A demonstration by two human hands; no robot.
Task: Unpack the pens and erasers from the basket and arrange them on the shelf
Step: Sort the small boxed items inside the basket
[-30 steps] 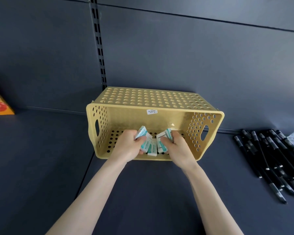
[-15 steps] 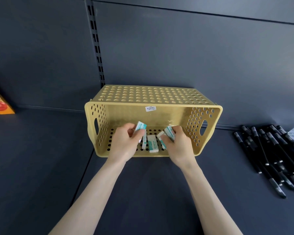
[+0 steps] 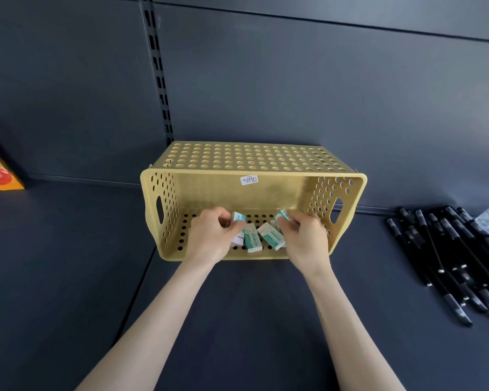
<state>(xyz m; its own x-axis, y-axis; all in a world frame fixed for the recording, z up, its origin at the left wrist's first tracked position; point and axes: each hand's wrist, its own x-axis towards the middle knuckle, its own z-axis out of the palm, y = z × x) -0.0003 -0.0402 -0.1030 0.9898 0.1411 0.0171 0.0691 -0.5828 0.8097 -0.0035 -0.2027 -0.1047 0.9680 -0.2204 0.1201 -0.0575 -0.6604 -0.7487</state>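
- A yellow perforated plastic basket [image 3: 266, 194] is laid on its side on the dark grey shelf [image 3: 68, 263].
- Inside it, a white-and-teal eraser [image 3: 237, 216] is pinched by the left hand [image 3: 211, 239].
- A second eraser [image 3: 283, 215] is gripped by the right hand [image 3: 307, 241].
- Two loose erasers [image 3: 253, 241] are seen between them.
- Further right, black pens [image 3: 449, 258] are piled.

the dark grey shelf [image 3: 237, 320] is carrying a yellow perforated basket [image 3: 266, 196] lying on its side; black pens [image 3: 446, 258] are lying heaped right of the basket, and an orange carton [image 3: 0, 176] is standing far left of it.
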